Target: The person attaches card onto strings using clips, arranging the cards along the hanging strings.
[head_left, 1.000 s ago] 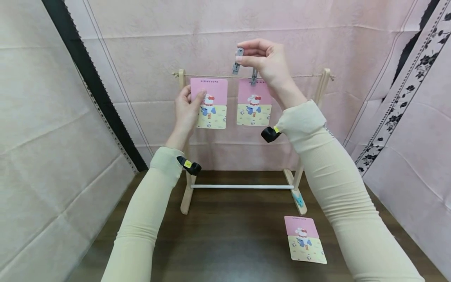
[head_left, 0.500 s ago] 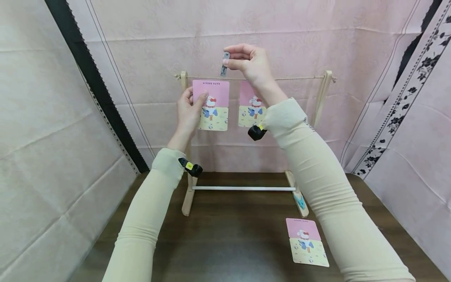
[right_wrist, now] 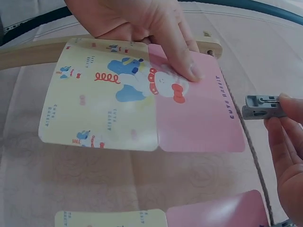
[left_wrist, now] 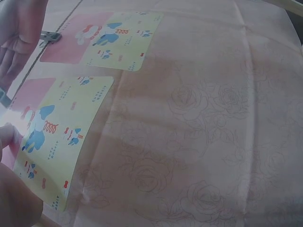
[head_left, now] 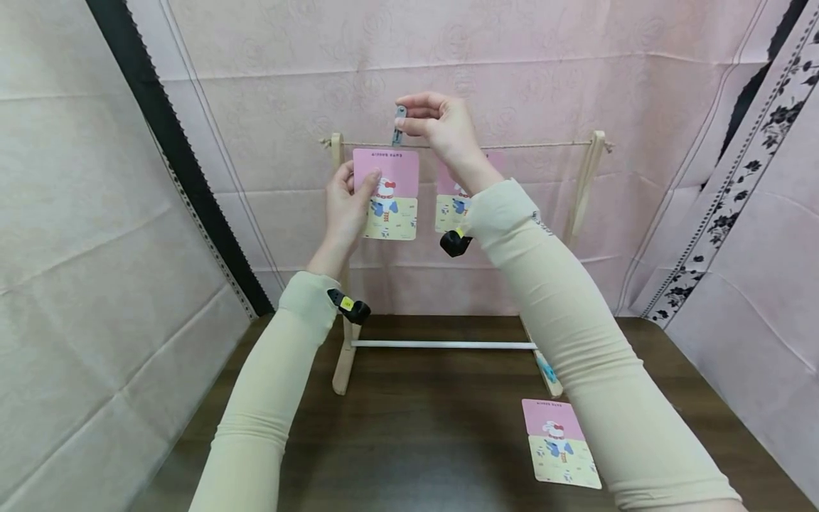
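Just below the cord [head_left: 544, 145], the left hand [head_left: 347, 205] pinches a printed card [head_left: 395, 206] by one side; the right hand [head_left: 446, 129] pinches a clothespin [head_left: 399, 128] above it. Presumably light and flexible, the card is best held by its edges.

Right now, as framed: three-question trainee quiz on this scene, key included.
1. What does the right hand pinch?
2. True or false: the left hand rests flat on the table.
3. How many cards show in the head view?

Key:
1. A gray clip.
2. False; the left hand holds a card up near the rope.
3. Three: that one, one clipped on the rope, one on the table.
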Motion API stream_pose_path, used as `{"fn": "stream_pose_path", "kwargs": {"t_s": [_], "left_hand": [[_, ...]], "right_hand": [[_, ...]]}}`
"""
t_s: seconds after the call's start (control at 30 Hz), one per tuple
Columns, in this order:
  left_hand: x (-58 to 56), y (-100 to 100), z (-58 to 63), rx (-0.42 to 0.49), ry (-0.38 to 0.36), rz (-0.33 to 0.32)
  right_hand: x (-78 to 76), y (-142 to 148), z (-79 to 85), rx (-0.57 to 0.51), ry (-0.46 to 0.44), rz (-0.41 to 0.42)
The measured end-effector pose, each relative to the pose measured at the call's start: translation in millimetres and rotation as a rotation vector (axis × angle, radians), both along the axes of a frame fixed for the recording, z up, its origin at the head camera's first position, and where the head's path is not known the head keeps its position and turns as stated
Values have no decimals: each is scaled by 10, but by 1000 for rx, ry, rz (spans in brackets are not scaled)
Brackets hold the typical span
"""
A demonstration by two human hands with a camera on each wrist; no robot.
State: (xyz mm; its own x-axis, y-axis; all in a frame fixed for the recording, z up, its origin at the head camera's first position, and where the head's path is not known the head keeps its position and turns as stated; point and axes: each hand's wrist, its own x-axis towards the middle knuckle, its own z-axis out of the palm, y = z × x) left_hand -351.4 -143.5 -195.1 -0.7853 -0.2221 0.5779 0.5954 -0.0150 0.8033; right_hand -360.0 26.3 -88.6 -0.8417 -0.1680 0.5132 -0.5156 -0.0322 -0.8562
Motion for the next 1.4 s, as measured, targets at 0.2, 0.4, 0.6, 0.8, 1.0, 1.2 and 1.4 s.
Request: {"fn": "stream_pose_path", "kwargs": {"t_s": [0.2,0.4,0.6,0.8,1.0,1.2,1.4], "left_hand": [[-11,6,0,-13,-15,13],[5,-2,1,-19,-19,26],[-11,6,-6,-20,-14,26],[-24,14,-1,4,-35,18],[-31,11,-21,-5,-9,15],[-32,3,-28,-14,24,10],[-52,-12,-29,-21,29,10]], "right_hand": [[-8,-47,3,35,-44,-18],[-15,-116,19,61,-45,-7],[-20,-123,35,96,-80,-6],[-31,-122,53,136,-112,-2],[-32,-136,61,165,-107,-22],[-29,-173,53,192,-92,-11],[-37,-204,62,198,-104,6]]}}
